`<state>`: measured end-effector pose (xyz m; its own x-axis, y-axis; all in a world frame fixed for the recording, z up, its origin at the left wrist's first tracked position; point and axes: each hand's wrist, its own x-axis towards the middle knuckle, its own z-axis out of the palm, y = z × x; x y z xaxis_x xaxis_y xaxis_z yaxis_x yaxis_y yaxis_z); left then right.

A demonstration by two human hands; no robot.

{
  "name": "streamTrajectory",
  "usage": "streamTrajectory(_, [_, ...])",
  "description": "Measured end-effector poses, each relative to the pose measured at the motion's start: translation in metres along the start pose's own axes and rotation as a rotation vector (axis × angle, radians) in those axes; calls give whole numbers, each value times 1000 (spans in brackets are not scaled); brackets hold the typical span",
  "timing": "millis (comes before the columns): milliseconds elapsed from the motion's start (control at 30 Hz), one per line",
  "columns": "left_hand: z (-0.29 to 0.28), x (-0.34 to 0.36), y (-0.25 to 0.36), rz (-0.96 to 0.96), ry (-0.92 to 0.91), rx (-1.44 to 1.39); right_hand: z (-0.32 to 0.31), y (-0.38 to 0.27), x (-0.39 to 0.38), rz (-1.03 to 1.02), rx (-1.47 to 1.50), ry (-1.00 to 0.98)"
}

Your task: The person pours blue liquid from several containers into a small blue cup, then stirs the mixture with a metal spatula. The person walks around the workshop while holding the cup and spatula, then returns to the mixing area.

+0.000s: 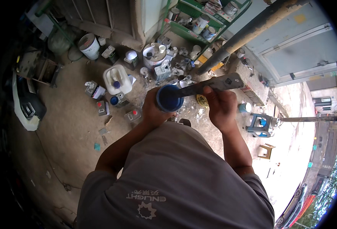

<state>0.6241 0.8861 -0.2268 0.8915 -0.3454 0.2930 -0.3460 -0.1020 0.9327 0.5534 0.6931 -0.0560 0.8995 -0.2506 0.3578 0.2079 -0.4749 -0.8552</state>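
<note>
My left hand (153, 109) is wrapped round a cup of dark blue paint (169, 100), held up in front of my chest with its mouth toward me. In my right hand (222, 108) is a flat, paint-stained stirring stick (210, 84), gripped between thumb and fingers. The stick slants from upper right down into the cup, and its lower end is lost in the dark paint. Below the cup, a white plastic jug (117, 79) with a blue-topped container (117, 84) on it stands on the floor, off to the left.
Metal cans with red caps (135, 112) stand left of my hands. A large paint drum (156, 57) and several dirty cups crowd the floor ahead. A slanting pole (248, 34) crosses before a green shelf (187, 24). At right stand a blue-grey stool (261, 124) and a small wooden stool (267, 151).
</note>
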Motion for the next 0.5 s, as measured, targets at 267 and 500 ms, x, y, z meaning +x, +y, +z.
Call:
streamTrajectory(267, [-3,0,1,-11,-16,-15,-3,-17,0,25,206,-2])
streamTrajectory(500, [-1,0,1,10,2,10,-8,-10,-8,-58,-269,-156])
